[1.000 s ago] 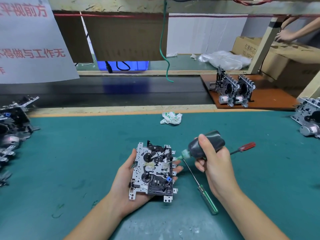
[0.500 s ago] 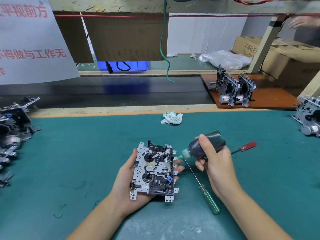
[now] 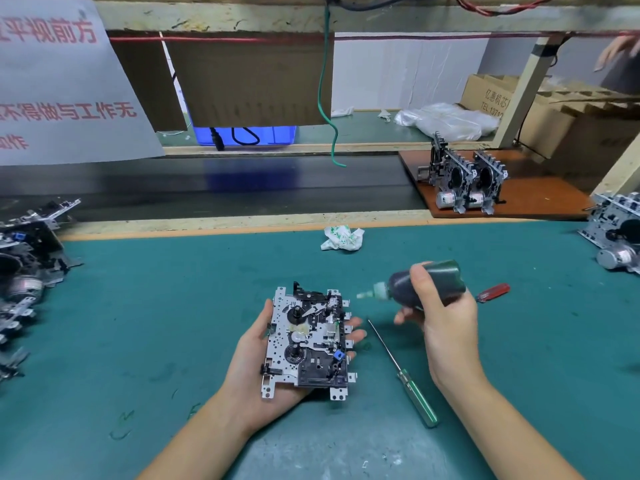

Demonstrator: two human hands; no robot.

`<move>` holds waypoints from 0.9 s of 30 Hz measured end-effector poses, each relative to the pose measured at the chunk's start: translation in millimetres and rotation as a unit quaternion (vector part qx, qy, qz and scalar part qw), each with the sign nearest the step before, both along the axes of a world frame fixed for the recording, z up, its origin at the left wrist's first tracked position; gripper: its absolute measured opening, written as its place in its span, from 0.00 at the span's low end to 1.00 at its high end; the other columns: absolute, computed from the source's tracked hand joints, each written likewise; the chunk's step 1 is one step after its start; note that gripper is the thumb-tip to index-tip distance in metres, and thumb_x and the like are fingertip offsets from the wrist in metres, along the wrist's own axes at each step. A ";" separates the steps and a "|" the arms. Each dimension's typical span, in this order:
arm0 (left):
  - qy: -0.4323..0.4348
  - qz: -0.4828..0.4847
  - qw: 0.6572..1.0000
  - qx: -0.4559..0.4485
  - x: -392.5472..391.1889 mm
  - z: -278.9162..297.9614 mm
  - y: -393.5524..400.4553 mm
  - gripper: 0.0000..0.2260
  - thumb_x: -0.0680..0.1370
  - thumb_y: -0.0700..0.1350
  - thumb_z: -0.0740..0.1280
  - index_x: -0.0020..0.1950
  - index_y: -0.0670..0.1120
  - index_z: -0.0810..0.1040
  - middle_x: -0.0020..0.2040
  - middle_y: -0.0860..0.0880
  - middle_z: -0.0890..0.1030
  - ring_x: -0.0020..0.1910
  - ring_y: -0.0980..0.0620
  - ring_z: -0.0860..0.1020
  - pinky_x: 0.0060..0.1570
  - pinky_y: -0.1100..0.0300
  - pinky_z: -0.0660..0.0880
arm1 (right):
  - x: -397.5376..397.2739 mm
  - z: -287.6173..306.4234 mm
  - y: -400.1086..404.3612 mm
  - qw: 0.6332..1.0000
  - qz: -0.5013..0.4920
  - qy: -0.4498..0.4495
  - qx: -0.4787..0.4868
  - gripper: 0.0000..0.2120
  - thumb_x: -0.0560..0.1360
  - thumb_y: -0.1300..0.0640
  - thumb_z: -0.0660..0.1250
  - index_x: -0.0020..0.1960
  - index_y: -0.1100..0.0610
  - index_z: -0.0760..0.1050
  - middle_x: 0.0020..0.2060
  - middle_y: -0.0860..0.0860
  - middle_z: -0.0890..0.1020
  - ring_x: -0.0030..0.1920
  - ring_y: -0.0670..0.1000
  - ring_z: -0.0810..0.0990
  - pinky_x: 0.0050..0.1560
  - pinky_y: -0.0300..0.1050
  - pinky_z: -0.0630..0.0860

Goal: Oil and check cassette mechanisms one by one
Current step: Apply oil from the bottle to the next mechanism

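oil bottle [image 3: 427, 284] lifted off metal cassette mechanism [image 3: 308, 341]

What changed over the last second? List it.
The right hand drew the oil bottle back to the right, its nozzle now off the mechanism. The left hand holds the mechanism as before; the screwdrivers stayed put.
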State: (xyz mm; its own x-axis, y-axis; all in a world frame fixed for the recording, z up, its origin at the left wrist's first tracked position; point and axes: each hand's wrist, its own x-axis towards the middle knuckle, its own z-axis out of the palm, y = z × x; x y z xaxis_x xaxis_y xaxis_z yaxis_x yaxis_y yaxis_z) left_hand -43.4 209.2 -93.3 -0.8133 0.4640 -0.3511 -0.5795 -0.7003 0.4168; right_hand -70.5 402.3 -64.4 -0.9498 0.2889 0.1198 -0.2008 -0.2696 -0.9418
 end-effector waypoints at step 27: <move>0.123 -0.181 0.971 -0.100 8.5 15.1 -18.0 0.40 0.65 0.65 0.73 0.67 0.39 0.74 0.66 0.33 0.72 0.60 0.34 0.76 0.61 0.41 0.71 | 38.6 -6.3 17.2 0.704 0.012 0.230 0.672 0.24 0.68 0.67 0.62 0.64 0.59 0.74 0.48 0.49 0.80 0.51 0.49 0.73 0.58 0.43 0.66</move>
